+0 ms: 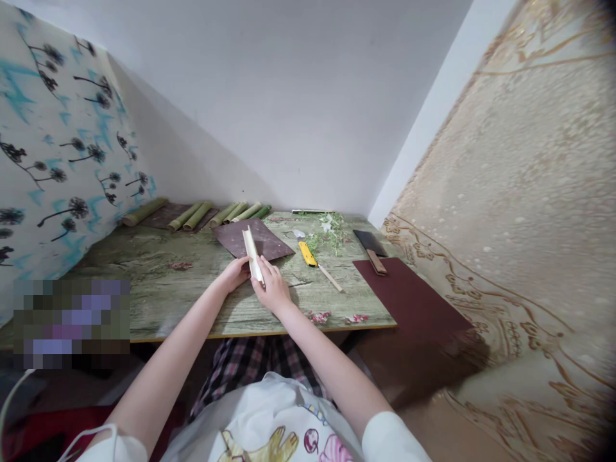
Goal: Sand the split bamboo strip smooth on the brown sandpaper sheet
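Observation:
A pale split length of bamboo (251, 249) stands tilted over a dark brown sheet (228, 234), its hollow side facing me. My left hand (235, 274) grips its lower left edge with the fingers curled. On the other side, my right hand (272, 286) is closed around the lower end, fingers along the right edge. To the right of my hands lies a yellow utility knife (307, 254). Beside it rests a thin tool with a light wooden handle (330, 278).
Several green bamboo lengths (198, 215) lie along the back left. Green sprigs with white flowers (330, 231) lie at the back. A cleaver (376, 263) with a wooden handle rests partly on a dark red mat (409, 289), which overhangs the table's right edge.

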`<state>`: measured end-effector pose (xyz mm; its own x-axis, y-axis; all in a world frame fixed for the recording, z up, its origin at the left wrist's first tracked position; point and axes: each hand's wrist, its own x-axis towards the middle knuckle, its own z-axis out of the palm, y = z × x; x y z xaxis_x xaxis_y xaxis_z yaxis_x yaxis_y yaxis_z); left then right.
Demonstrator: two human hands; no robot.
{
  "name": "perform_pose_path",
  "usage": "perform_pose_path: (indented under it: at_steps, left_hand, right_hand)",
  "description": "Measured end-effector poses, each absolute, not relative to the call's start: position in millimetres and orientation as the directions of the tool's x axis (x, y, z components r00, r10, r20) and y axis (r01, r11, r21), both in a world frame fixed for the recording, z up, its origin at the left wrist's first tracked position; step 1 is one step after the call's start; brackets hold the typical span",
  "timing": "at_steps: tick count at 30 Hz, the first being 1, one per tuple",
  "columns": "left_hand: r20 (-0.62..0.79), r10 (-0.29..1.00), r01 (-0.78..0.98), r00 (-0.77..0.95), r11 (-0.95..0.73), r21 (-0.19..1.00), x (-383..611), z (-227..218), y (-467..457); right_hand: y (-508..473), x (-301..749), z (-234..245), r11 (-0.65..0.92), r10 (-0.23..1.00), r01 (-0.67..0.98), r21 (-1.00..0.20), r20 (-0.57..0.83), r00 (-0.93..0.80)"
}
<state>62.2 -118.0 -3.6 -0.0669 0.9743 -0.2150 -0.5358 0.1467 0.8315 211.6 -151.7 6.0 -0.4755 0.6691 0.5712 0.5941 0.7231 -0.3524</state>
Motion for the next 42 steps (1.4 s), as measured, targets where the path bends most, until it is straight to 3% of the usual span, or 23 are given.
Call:
perform_pose_path:
  at_steps: [11, 16, 21, 28, 33, 38, 42]
  left_hand:
    - [-0.171, 0.984, -0.482, -0.044, 0.129, 0.867, 63.6, -3.7, -119.1]
    - [-0.121, 0.992, -0.475, 0.033, 0.122, 0.871, 64.4, -6.1, -118.3]
    - [-0.160, 0.987, -0.520, 0.010, 0.142, 0.843, 62.7, -10.6, -113.6]
    - [-0.126, 0.989, -0.469, 0.075, 0.147, 0.871, 66.0, -9.2, -115.1]
    - [-0.171, 0.985, -0.510, -0.006, 0.144, 0.848, 64.9, -8.3, -115.1]
    - [-0.136, 0.985, -0.479, 0.101, 0.168, 0.862, 64.7, -9.0, -115.9]
    - [-0.155, 0.988, -0.494, 0.022, 0.145, 0.857, 64.7, -8.7, -115.4]
  right_hand:
    - [-148.5, 208.4, 3.7, 0.619, 0.722, 0.729, -0.293, 0.576, -0.382]
    - [-146.2, 208.3, 0.4, 0.651, 0.716, 0.704, -0.283, 0.537, -0.446]
    - [-143.8, 209.4, -2.4, 0.687, 0.699, 0.655, -0.315, 0.532, -0.477]
    - [-143.1, 209.4, 0.5, 0.647, 0.732, 0.670, -0.365, 0.545, -0.409]
    - [-144.9, 210.6, 2.0, 0.680, 0.710, 0.648, -0.343, 0.529, -0.465]
    - [-144.4, 210.4, 0.6, 0.641, 0.737, 0.673, -0.368, 0.541, -0.406]
    - [-145.7, 210.9, 0.7, 0.684, 0.703, 0.645, -0.341, 0.545, -0.457]
